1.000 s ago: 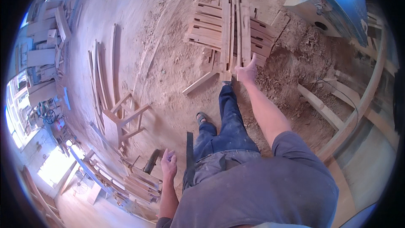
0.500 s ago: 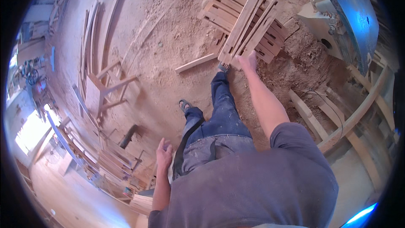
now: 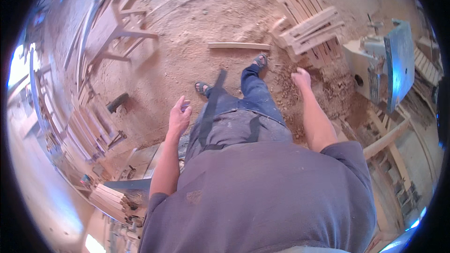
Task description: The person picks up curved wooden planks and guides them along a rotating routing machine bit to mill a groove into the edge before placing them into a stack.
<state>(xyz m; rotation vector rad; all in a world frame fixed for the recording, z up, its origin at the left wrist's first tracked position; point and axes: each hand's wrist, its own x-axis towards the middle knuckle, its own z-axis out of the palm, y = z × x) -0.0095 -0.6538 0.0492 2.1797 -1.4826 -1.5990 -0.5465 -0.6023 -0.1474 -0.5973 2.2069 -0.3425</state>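
My right hand (image 3: pixel 301 78) hangs loosely curled above the dusty floor, with nothing visible in it, a little short of a stack of slotted wooden slats (image 3: pixel 323 49). Two or three longer wooden pieces (image 3: pixel 311 27) lie across the top of that stack. On the other side, my left hand (image 3: pixel 179 116) is held in front of my hip, empty, its fingers apart. A single wooden strip (image 3: pixel 239 46) lies on the floor just beyond my sandalled feet.
At the right stands a machine with a blue-grey panel (image 3: pixel 399 65). A wooden frame piece (image 3: pixel 117 33) leans at the upper left near long curved strips. More slats (image 3: pixel 91 129) and a dark cylindrical object (image 3: pixel 117 102) lie at the left. Bundled sticks (image 3: pixel 110 201) sit lower left.
My right hand has come away from the wooden pieces, which now rest on the stack. The view has turned and moved, so the stack appears farther right. My left hand stays empty.
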